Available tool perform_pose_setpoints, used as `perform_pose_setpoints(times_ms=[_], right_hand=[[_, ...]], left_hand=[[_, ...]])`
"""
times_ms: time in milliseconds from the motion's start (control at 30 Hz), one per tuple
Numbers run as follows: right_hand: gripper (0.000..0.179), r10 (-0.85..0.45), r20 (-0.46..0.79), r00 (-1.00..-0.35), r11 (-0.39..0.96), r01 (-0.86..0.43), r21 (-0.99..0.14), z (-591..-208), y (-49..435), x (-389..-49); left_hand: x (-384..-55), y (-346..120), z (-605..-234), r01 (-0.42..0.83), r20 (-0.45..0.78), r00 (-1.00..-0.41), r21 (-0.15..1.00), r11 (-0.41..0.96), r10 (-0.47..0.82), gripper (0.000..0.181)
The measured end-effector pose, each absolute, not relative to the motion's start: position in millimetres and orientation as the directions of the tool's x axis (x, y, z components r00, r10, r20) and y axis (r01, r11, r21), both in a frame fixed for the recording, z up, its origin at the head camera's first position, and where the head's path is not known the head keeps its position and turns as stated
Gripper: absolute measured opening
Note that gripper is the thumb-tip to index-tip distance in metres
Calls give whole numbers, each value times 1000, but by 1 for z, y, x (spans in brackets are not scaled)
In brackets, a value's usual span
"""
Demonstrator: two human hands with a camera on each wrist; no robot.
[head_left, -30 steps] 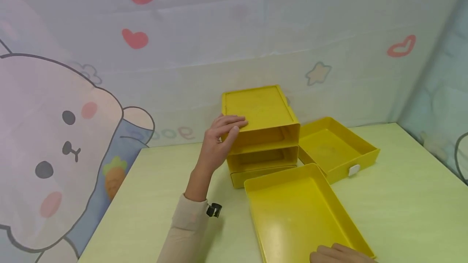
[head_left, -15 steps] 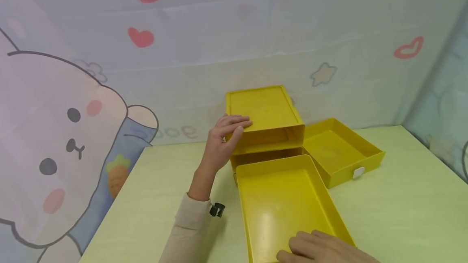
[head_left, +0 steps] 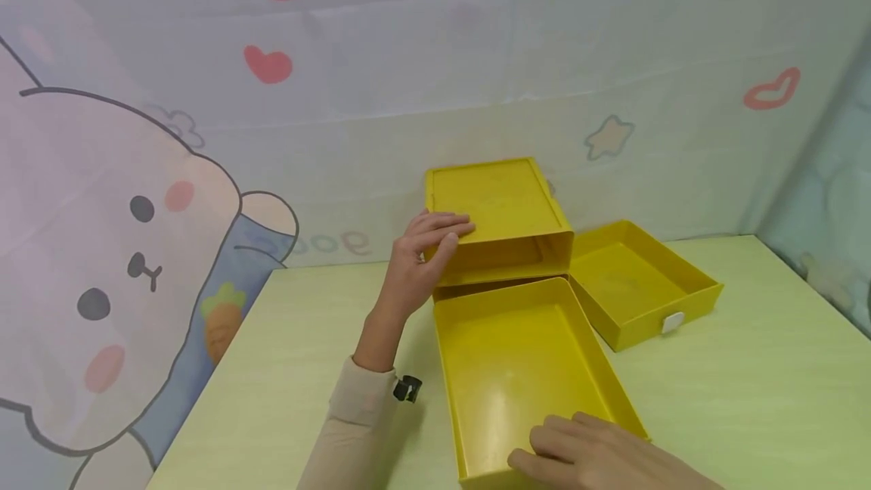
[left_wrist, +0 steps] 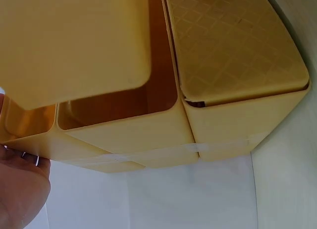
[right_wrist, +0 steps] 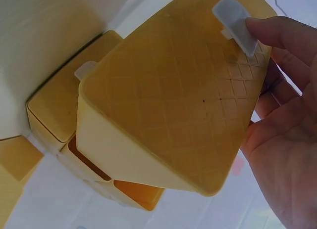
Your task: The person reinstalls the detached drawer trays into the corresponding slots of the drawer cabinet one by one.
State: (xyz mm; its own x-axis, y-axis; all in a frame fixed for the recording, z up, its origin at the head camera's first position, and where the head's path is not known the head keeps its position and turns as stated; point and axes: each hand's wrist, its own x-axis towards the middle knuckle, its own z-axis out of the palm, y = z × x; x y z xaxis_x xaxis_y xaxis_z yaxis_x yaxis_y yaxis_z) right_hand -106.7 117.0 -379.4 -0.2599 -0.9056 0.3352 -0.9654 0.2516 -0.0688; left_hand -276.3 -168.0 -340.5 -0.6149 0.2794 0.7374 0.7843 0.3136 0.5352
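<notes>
A yellow drawer cabinet [head_left: 503, 195] stands at the back of the table, its top compartment showing as an empty opening. My left hand [head_left: 422, 263] rests on the cabinet's front left corner, fingers lying along the top. By its near front wall my right hand [head_left: 592, 452] grips a yellow drawer [head_left: 517, 369]. The thumb presses the white pull tab [right_wrist: 233, 21], while the fingers go over behind the front panel. In the left wrist view the drawer's far end is at the middle opening, slightly askew. The bottom drawer [left_wrist: 242, 41] sits in its compartment.
Another yellow drawer [head_left: 633, 286] with a white pull tab [head_left: 672, 322] lies on the pale green table [head_left: 762, 369], right of the cabinet. Behind the table hangs a printed cloth [head_left: 408, 44].
My right hand has moved the drawer forward and left, up to the cabinet's middle opening. My left hand has stayed on the cabinet. The head view has shifted slightly.
</notes>
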Motion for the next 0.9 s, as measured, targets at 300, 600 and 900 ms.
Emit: perform_pose_setpoints(times_ms=[300,600,900], right_hand=[[43,-909,241,-340,298,-934,-195,-375,116,-114],[38,-892,179,-415,368,-897,-246,-358,108,-123],[29,-873,72,-483,432,-832,-349,-344,97,-130]], left_hand=[[-276,-170,-341,781,736,-618,533,326,277,27],[-274,-170,-339,772,731,-627,538,338,270,27],[-277,-168,-341,785,746,-609,519,338,268,27]])
